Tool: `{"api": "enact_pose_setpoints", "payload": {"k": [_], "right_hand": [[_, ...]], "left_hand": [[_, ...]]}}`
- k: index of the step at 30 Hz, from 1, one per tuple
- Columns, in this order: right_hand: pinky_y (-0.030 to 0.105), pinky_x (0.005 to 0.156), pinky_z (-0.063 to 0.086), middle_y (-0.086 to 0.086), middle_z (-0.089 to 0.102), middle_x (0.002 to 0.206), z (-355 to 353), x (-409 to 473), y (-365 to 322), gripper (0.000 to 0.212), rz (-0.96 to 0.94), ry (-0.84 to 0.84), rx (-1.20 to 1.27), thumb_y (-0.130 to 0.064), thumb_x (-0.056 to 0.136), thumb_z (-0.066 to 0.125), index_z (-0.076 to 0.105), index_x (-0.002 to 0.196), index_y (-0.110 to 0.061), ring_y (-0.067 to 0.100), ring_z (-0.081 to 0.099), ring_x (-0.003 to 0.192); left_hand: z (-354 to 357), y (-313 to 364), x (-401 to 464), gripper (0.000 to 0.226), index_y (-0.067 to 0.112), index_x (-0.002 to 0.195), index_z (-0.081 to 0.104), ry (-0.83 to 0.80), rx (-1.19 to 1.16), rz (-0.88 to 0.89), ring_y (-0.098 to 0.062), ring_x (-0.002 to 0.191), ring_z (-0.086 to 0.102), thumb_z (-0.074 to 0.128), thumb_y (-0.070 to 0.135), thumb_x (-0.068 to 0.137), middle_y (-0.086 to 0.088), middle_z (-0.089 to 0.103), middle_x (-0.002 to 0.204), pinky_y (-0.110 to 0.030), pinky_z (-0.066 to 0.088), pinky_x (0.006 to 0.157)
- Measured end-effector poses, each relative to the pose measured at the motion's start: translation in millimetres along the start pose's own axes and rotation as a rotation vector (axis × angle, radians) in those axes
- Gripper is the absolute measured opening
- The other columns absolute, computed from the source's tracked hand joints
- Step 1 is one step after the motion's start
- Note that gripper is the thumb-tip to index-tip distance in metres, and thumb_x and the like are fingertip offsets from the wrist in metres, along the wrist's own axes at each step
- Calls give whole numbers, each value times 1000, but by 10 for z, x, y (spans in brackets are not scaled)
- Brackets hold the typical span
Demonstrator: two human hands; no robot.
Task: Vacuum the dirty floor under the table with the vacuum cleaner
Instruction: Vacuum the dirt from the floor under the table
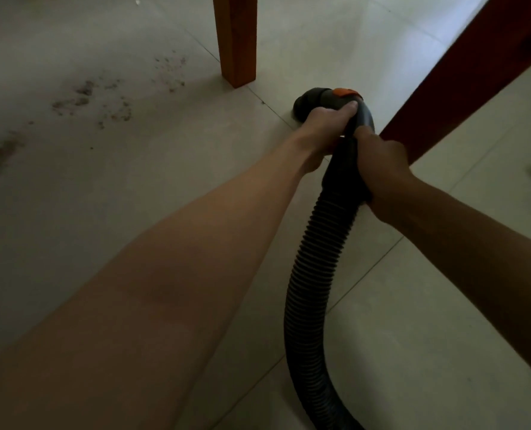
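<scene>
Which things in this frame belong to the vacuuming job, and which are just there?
Part of the job:
- vacuum hose, gripped by both hands
- nozzle with orange button
- left hand
- right hand
- dirt patches on the tiled floor

Just there:
- table leg
- dark red wooden beam

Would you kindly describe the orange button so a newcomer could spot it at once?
Start at the upright wooden table leg and drop to the dark vacuum handle on the floor beside it. The orange button sits on top, just beyond the left hand, the only bright patch on the black plastic.
</scene>
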State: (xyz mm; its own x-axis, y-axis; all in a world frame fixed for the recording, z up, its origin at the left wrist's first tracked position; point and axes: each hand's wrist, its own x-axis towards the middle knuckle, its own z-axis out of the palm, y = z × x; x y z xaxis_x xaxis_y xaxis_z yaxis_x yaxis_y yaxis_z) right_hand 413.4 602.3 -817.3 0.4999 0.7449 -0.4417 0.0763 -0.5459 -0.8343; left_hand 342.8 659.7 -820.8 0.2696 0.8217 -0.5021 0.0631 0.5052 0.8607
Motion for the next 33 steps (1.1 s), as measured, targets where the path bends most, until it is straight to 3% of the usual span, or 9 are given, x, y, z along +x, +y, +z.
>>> {"api": "enact_pose_setpoints", "payload": {"k": [5, 10, 13, 16, 19, 22, 25, 29, 33], "right_hand": [[36, 77, 56, 7, 58, 85, -10, -264, 121, 28, -14, -75, -15, -34, 98, 41, 47, 107, -7, 24, 63, 81], [38, 74, 57, 6, 57, 78, -124, -602, 274, 28, -105, -152, -146, -36, 99, 37, 47, 90, -11, 23, 62, 75], [34, 68, 53, 3, 54, 74, -171, -758, 333, 31, -147, -157, -183, -35, 99, 38, 47, 79, -12, 21, 60, 71], [25, 55, 46, 1, 50, 72, -200, -886, 420, 30, -199, -160, -198, -34, 99, 38, 51, 95, -7, 15, 54, 62], [17, 39, 40, 0, 50, 72, -251, -1004, 591, 35, -204, -203, -213, -33, 100, 38, 50, 109, -2, 10, 51, 57], [9, 32, 33, 1, 55, 76, -384, -1108, 787, 38, -159, -325, -203, -33, 99, 40, 54, 114, -1, 9, 53, 57], [12, 43, 43, 2, 60, 81, -526, -1150, 820, 29, -73, -472, -145, -32, 99, 43, 55, 107, -7, 9, 57, 63], [25, 63, 50, -1, 56, 80, -634, -1197, 772, 17, 40, -553, -54, -32, 98, 45, 48, 89, -18, 12, 57, 69], [38, 83, 56, 8, 65, 101, -740, -1264, 915, 16, 144, -630, 43, -31, 94, 50, 54, 98, -15, 25, 65, 91]], "left_hand": [[88, -90, -51, 54, -7, 138, 32, -19, -34, -27, -34, 115, 54, 44, 29, 99, -22, 50, 132, -32, 47, 80], [145, -102, -371, 49, 1, 139, 32, 16, 81, -75, -24, 107, 55, 34, 33, 101, -15, 47, 135, -22, 47, 62], [205, -128, -542, 46, 3, 136, 34, 40, 142, -76, -13, 71, 51, 32, 33, 102, -6, 54, 102, -17, 44, 52], [231, -172, -696, 34, 4, 112, 46, 88, 190, -95, -11, 65, 46, 33, 33, 101, -2, 44, 78, -15, 43, 44], [230, -262, -807, 30, 5, 88, 44, 69, 127, -187, -17, 73, 51, 37, 31, 100, -7, 49, 84, -22, 46, 54], [262, -438, -877, 30, 3, 106, 44, 71, 50, -207, -23, 87, 55, 40, 33, 99, -13, 55, 102, -30, 48, 72], [301, -547, -910, 37, 2, 117, 45, 106, 77, -179, -24, 90, 55, 41, 33, 98, -16, 55, 115, -30, 48, 73], [403, -544, -1001, 31, 3, 105, 47, 106, 128, -151, -17, 73, 52, 37, 32, 99, -12, 53, 96, -24, 45, 56], [549, -613, -1134, 29, 12, 85, 46, 95, 257, -144, -14, 65, 49, 30, 31, 101, -7, 50, 79, -20, 48, 48]]}}
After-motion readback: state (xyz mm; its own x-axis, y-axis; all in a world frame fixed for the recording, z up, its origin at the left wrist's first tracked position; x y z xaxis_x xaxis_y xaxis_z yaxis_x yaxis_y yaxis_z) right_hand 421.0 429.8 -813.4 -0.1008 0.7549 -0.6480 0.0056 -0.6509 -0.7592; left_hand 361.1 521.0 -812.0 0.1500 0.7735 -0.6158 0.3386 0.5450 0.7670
